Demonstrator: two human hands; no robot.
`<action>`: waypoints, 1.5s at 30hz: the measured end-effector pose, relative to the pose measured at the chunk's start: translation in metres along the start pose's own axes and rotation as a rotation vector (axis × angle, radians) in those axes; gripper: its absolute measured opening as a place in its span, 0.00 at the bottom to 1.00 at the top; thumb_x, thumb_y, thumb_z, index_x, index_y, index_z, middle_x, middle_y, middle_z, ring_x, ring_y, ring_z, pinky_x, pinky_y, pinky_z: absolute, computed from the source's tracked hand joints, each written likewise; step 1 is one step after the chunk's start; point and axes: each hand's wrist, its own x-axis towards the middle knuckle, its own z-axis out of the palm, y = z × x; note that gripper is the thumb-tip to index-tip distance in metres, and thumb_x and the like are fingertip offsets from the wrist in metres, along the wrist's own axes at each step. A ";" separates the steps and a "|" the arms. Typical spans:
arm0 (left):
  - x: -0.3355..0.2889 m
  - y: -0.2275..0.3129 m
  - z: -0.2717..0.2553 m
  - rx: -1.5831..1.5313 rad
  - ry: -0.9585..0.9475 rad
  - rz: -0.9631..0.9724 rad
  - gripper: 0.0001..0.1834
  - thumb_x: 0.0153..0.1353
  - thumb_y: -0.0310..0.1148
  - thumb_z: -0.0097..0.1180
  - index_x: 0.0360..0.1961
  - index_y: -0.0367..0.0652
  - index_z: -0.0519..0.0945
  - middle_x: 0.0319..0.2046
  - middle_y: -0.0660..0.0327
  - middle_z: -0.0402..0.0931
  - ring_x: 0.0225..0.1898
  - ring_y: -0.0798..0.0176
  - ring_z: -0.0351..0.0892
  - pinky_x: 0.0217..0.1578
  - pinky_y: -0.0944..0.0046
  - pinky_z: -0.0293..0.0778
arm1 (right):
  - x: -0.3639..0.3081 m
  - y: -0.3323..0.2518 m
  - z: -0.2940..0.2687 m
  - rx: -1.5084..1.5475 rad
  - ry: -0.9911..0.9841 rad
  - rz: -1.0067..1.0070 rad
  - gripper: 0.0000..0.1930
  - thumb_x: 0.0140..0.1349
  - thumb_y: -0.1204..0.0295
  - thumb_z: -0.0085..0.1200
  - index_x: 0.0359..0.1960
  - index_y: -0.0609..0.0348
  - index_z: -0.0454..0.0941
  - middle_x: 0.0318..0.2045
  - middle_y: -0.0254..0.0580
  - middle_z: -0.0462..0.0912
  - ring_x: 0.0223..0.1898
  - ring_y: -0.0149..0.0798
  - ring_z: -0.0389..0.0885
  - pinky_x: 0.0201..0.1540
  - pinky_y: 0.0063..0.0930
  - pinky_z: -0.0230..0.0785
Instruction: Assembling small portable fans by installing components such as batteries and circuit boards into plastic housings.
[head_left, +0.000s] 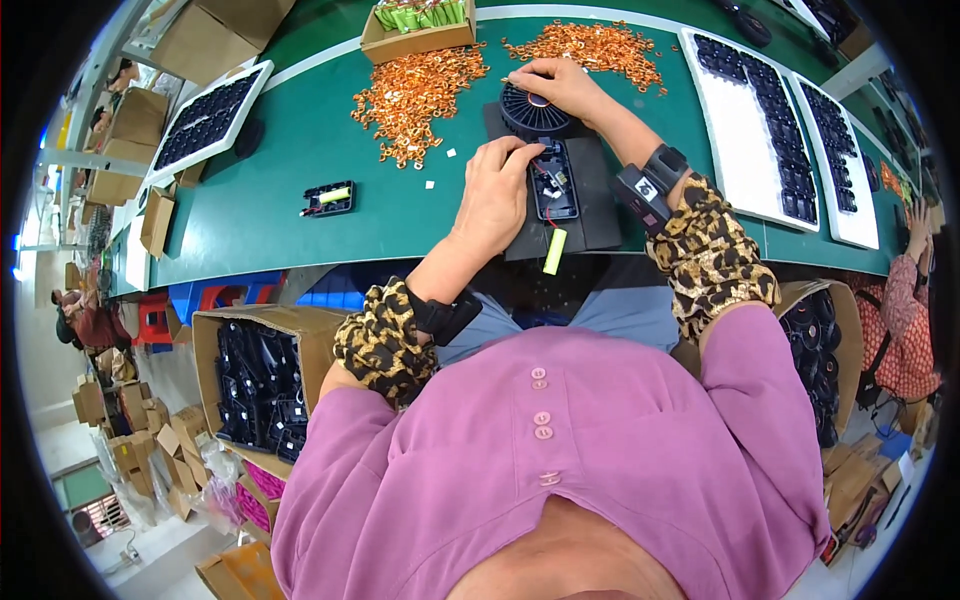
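Note:
In front of me lies a handheld fan, its round black head (535,112) at the far end and its opened handle housing (556,185) toward me. My left hand (495,190) grips the handle housing from the left, thumb and fingertips at its upper end. Wires and small parts show inside. A yellow-green battery (555,251) hangs out at the near end on a red wire. My right hand (562,85) is closed in a pinch over the fan head's far rim; what sits between the fingertips is too small to name. Under the fan is a black pad (597,205).
Piles of copper-coloured rings (420,95) lie beyond, with a cardboard box of green batteries (420,38) behind. Another open housing (328,199) with a battery lies left. White foam trays (745,130) of black parts stand right. Boxes of black parts (262,385) flank me.

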 end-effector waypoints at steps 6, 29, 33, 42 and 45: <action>-0.002 0.001 -0.002 -0.043 -0.010 0.006 0.17 0.53 0.24 0.50 0.47 0.41 0.74 0.46 0.53 0.68 0.50 0.50 0.66 0.52 0.56 0.63 | -0.086 -0.042 -0.003 -0.386 0.279 -0.306 0.12 0.51 0.64 0.60 0.23 0.60 0.75 0.23 0.41 0.74 0.30 0.42 0.74 0.34 0.33 0.67; -0.012 -0.003 0.013 -0.093 0.095 0.011 0.17 0.51 0.25 0.53 0.44 0.40 0.72 0.45 0.52 0.66 0.50 0.49 0.67 0.50 0.55 0.65 | -0.158 -0.067 0.051 -0.783 0.296 -0.016 0.16 0.49 0.63 0.61 0.38 0.52 0.74 0.19 0.39 0.80 0.24 0.48 0.79 0.26 0.42 0.68; -0.004 -0.003 0.010 -0.065 0.110 0.094 0.16 0.46 0.25 0.55 0.40 0.39 0.74 0.41 0.51 0.69 0.48 0.46 0.68 0.49 0.53 0.67 | -0.155 -0.060 0.044 -0.598 0.335 -0.030 0.15 0.47 0.68 0.60 0.38 0.51 0.74 0.19 0.40 0.79 0.24 0.47 0.79 0.26 0.40 0.69; -0.005 -0.007 0.003 -0.068 0.040 0.048 0.18 0.49 0.29 0.57 0.43 0.42 0.74 0.43 0.53 0.69 0.47 0.49 0.70 0.48 0.54 0.67 | -0.130 -0.058 0.021 -0.341 0.278 0.052 0.17 0.46 0.76 0.54 0.41 0.62 0.74 0.19 0.41 0.77 0.22 0.38 0.78 0.26 0.29 0.69; -0.004 -0.002 0.000 -0.093 -0.007 0.039 0.19 0.50 0.29 0.57 0.45 0.43 0.73 0.44 0.54 0.69 0.49 0.50 0.68 0.49 0.55 0.66 | -0.126 -0.062 0.010 -0.076 0.176 0.167 0.16 0.49 0.78 0.54 0.41 0.70 0.71 0.19 0.38 0.76 0.20 0.27 0.76 0.20 0.18 0.65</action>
